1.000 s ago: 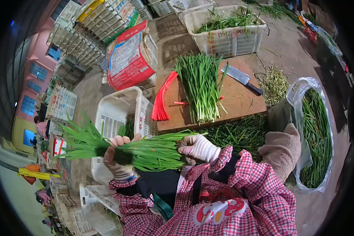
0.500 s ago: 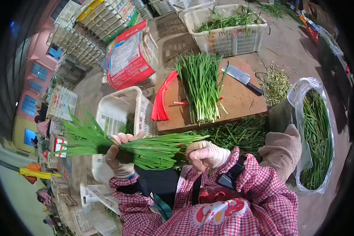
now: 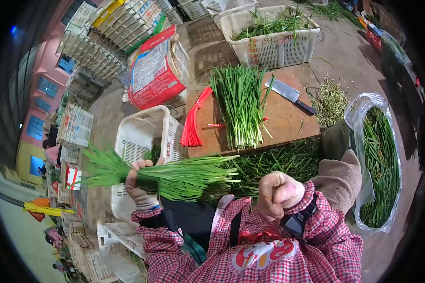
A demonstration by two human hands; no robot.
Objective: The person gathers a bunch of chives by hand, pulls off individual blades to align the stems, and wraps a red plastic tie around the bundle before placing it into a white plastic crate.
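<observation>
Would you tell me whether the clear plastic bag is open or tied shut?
Open: the clear plastic bag gapes wide, showing long green leaves inside.

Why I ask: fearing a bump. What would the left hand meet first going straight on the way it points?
Probably the white crate just beyond the left hand, which grips the chive bunch; depth unclear.

Matt wooden board (image 3: 288,120), shiny metal cleaver (image 3: 283,89), white plastic crate (image 3: 141,137).

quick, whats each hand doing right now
Left hand: closed around the bunch of chives.
Right hand: closed in a fist, apart from the bunch, nothing visibly held.
</observation>
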